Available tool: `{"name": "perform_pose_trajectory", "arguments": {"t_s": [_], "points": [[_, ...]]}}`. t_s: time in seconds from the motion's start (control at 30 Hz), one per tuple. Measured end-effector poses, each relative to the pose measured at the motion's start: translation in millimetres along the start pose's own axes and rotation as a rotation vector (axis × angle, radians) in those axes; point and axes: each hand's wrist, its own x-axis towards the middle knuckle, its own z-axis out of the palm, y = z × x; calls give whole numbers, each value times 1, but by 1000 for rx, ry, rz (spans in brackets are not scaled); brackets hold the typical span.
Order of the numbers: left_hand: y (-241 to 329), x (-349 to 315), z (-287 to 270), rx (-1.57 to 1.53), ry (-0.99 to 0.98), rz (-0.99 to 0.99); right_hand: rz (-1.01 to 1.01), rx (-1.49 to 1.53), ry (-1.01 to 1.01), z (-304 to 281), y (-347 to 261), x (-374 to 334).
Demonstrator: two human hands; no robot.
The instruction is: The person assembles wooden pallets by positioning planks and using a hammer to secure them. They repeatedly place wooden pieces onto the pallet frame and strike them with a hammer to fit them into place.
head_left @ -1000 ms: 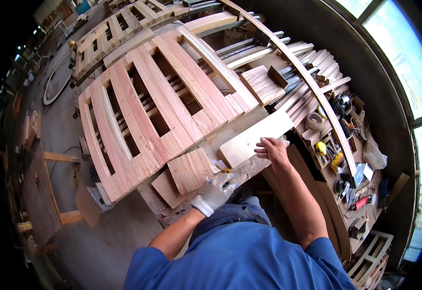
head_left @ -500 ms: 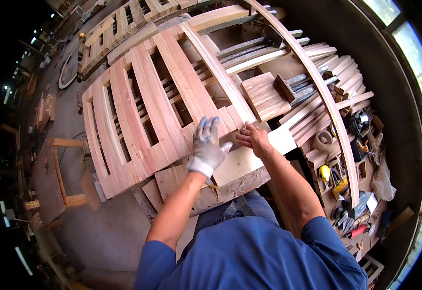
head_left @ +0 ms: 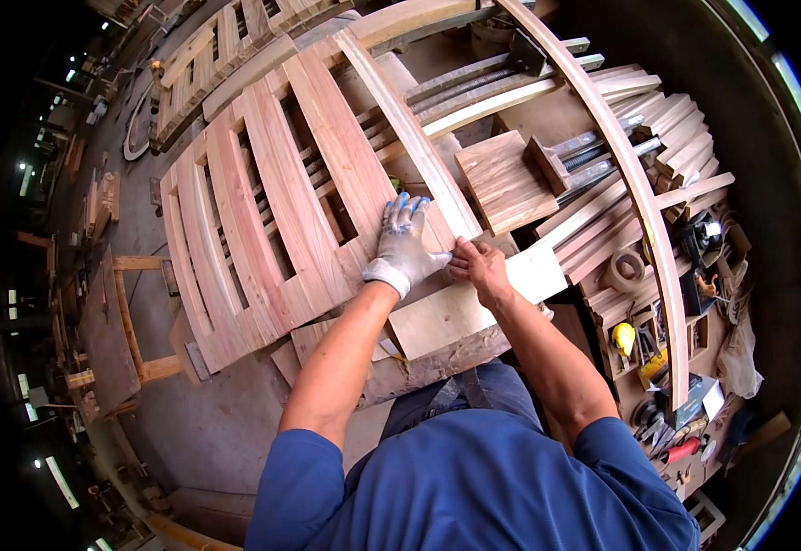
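A slatted wooden panel (head_left: 304, 170) of pale reddish boards lies slantwise on the workbench before me. My left hand (head_left: 404, 246), in a grey-white glove with blue fingertips, rests flat on its near rail with the fingers stretched forward and the thumb out to the right. Bare, my right hand (head_left: 481, 268) is closed at the panel's near right corner, with its bent fingers against the rail's end. The two hands almost meet there. Under the right hand, a pale flat board (head_left: 442, 317) lies along the bench's near edge.
A long curved wood strip (head_left: 634, 188) arches across the right side. Behind it are metal clamps (head_left: 593, 156), a square wood block (head_left: 508, 182) and stacked wood strips (head_left: 685, 133). Further right lie a tape roll (head_left: 626, 270), a yellow tape measure (head_left: 622, 338) and hand tools. A wooden frame (head_left: 129, 317) stands at left.
My right hand has come in to the panel's corner, and its spread fingers have closed there. The left hand has slid a little forward and right along the rail.
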Motion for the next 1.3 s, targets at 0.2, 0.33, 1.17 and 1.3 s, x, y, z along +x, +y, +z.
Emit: {"name": "perform_pose_trajectory", "arguments": {"t_s": [0.2,0.33,1.17,1.3], "points": [[3,3,3,-1,19,-22,-14,-172,-22,-1,-13,3],[7,3,-3,16,-2,-25,40,-203,-84,-11,-21,3],[-11,26,-35,-1618,29,-481,-77,170,-244,-129,-112,-55],[52,11,-51,-1385,-200,-413,-70,5,-262,-147,-118,-41]]}}
